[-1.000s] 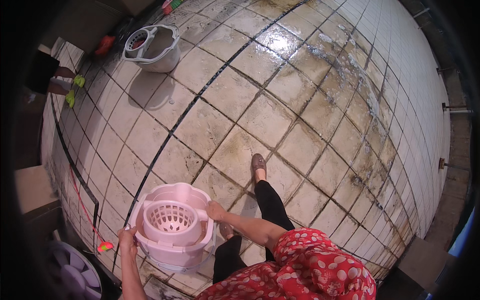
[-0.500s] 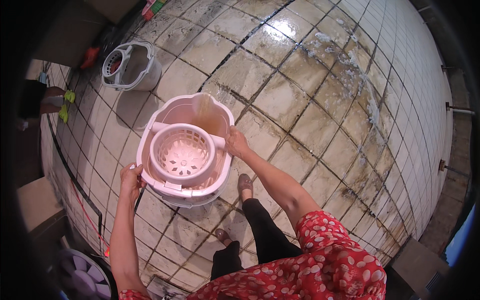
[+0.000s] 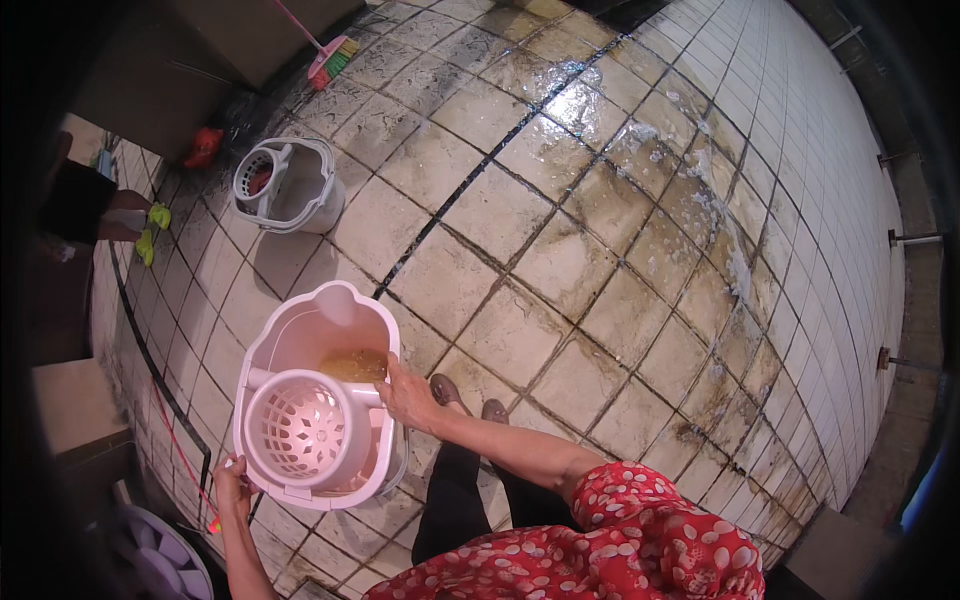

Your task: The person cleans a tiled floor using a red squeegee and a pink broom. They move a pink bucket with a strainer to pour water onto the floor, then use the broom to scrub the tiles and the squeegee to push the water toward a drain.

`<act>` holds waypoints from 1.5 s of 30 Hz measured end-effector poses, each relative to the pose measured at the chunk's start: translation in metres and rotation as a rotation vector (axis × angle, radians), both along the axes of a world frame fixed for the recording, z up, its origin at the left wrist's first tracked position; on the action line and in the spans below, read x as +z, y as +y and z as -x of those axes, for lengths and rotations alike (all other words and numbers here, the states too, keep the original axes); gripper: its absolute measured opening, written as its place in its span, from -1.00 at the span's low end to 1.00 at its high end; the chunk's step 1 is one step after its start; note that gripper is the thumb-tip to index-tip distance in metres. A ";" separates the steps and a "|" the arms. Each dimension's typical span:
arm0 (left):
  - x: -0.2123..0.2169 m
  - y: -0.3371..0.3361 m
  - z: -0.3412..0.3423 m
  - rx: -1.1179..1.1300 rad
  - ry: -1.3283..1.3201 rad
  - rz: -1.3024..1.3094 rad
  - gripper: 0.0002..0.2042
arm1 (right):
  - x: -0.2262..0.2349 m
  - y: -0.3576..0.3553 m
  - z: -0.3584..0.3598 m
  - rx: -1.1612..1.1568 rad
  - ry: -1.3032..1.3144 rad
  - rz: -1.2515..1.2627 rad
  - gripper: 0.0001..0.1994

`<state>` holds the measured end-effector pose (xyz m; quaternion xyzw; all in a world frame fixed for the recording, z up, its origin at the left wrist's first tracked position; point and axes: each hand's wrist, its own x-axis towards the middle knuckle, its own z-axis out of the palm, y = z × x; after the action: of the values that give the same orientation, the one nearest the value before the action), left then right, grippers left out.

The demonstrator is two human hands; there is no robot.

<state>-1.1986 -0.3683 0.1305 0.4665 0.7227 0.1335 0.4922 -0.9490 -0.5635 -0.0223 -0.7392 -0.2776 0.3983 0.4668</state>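
A pink mop bucket (image 3: 345, 300) with a round slotted wringer basket (image 3: 300, 428) is held between my hands in front of my legs. Some brownish water (image 3: 352, 365) lies inside it, beside the basket. My left hand (image 3: 233, 487) is closed on the rim at the near left corner. My right hand (image 3: 408, 392) grips the right rim, where the basket's arm meets it. The basket has nothing in it. Whether the bucket's base touches the floor is hidden.
A grey mop bucket (image 3: 318, 205) stands farther off, with a pink broom (image 3: 330, 65) beyond it. At the left are a person's feet in yellow-green footwear (image 3: 152, 232). Wet tiles with foam (image 3: 700, 190) spread at right. A purple round slatted object (image 3: 160, 560) sits lower left.
The pink bucket has come nearer and to the left, held in both hands. Its water has shifted from the spout side toward the basket. My feet have moved left.
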 end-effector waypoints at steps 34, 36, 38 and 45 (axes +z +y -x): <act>-0.109 0.195 -0.621 -0.464 -0.021 0.096 -0.92 | -0.231 0.141 -0.475 0.653 -0.699 0.254 -0.89; -0.113 0.203 -0.633 -0.432 -0.039 0.111 -0.93 | -0.224 0.142 -0.501 0.544 -0.690 0.200 -0.91; -0.113 0.212 -0.641 -0.432 -0.049 0.127 -0.94 | -0.217 0.149 -0.519 0.202 -0.362 0.184 -0.82; -0.104 0.225 -0.545 -0.277 -0.019 0.213 -0.90 | -0.098 0.190 -0.524 -0.166 -0.095 0.105 -0.65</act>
<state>-0.6534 -0.1431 0.0263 0.5056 0.6569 -0.0085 0.5593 -0.4251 -0.3734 -0.1204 -0.8011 -0.2159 0.3368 0.4452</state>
